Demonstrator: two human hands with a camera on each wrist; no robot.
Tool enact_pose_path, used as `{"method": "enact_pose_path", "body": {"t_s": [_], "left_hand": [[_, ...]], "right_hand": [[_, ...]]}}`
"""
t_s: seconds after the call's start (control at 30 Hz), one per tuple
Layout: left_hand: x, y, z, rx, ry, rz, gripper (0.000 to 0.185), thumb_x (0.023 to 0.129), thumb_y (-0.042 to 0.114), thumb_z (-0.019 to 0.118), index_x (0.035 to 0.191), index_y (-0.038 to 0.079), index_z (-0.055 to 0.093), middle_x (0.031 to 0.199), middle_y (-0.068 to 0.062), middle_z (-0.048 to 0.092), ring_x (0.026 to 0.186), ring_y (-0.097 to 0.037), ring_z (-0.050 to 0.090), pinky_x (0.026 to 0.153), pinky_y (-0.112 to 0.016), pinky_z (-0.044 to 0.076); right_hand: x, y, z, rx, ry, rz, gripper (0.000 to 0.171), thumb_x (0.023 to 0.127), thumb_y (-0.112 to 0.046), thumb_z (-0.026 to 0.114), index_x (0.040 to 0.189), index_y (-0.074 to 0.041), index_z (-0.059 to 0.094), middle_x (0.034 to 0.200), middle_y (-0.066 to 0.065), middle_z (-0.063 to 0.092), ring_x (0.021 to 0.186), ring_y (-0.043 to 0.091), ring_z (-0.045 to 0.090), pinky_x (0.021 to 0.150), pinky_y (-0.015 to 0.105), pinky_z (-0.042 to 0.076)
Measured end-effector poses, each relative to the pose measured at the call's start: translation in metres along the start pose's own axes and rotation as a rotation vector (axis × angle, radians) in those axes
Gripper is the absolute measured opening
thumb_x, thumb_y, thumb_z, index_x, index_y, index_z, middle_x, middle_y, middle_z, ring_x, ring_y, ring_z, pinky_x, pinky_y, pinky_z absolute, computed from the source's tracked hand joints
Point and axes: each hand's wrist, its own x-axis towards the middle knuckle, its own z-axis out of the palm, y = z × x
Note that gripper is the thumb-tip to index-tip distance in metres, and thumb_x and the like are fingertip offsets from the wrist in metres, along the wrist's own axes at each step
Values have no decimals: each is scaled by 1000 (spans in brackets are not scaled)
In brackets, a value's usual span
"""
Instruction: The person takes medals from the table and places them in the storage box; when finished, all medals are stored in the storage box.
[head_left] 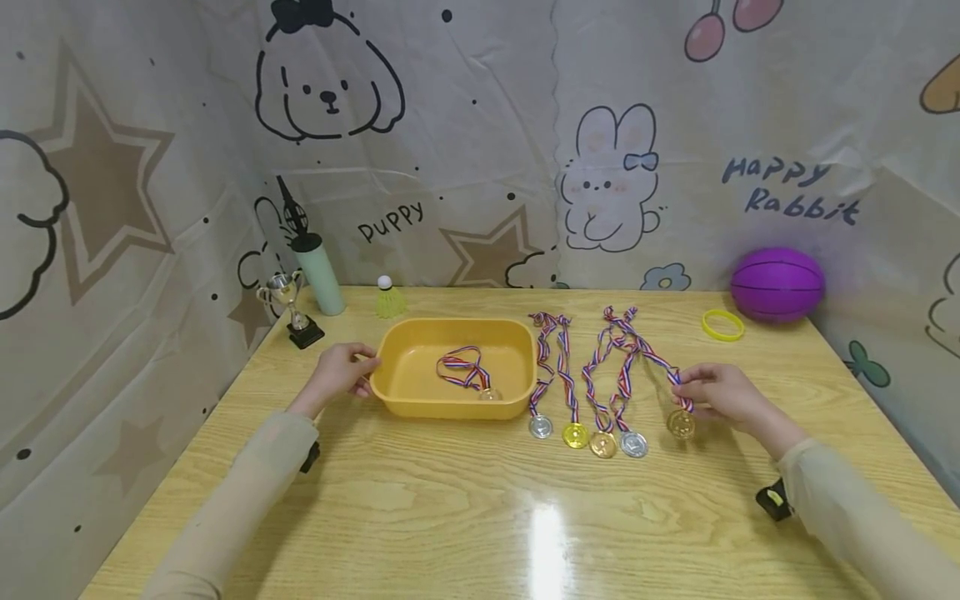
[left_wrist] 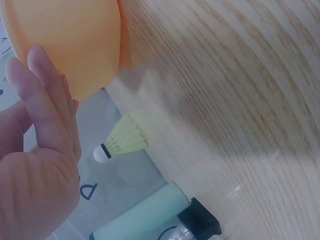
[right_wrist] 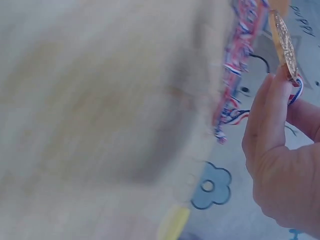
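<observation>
My left hand grips the left rim of a yellow plastic basin, its fingers against the outer wall in the left wrist view. Inside the basin lies a medal with a looped striped ribbon. With thumb and fingers, my right hand pinches the red, white and blue ribbon of a bronze-coloured medal; that ribbon trails back and left. Between the hands, a silver medal, a gold medal, a bronze-coloured medal and another silver medal lie in a row, ribbons stretched toward the wall.
At the back left stand a small trophy cup, a pale green cylinder and a yellow shuttlecock. A yellow ring and a purple ball are at the back right. A printed cloth hangs behind the wooden table.
</observation>
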Motion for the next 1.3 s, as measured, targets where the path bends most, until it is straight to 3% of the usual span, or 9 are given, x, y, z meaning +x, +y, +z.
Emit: {"method": "enact_pose_path", "body": {"t_s": [0.17,0.3,0.4,0.6,1.03,1.3], "left_hand": [[1,0,0,4,-6,-4,35,99,15,53,125,-9,53,76,-14,65,49,-6,60,56,-31,61],[1,1,0,-6,-11,-9,36,99,15,53,125,-9,53,74,-11,64,49,-7,60,57,-31,61],[1,2,0,-15,-10,-8,35,99,15,54,125,-9,53,75,-11,64,49,-7,60,55,-28,61],[0,5,-1,-6,-5,-2,35,98,14,54,124,-9,53,73,-10,64,49,-6,60,55,-28,60],[-1,3,0,-15,-14,6,36,99,14,53,125,-10,53,71,-9,64,49,-6,61,55,-29,61],[-1,0,0,-23,-7,-7,35,98,15,55,123,-9,54,72,-10,63,48,-6,60,54,-27,60]], "right_hand": [[2,-16,-13,81,-11,-33,6,94,-9,59,100,-10,57,81,-13,68,78,-1,65,64,20,59],[3,-36,-23,200,-15,-60,11,95,-6,59,94,-18,59,82,-11,69,78,1,67,67,20,59],[3,-54,-28,281,0,-86,15,93,-5,61,90,-20,62,81,-9,70,77,3,68,66,21,60],[2,-94,-25,317,56,-163,13,91,-7,66,90,-20,65,81,-10,70,76,3,67,62,20,58],[6,-155,35,354,20,-262,14,89,-7,68,88,-21,69,83,-9,68,76,4,66,66,20,57],[19,-197,84,271,27,-317,14,90,-11,67,103,-14,64,89,-6,67,80,7,66,66,20,56]]}}
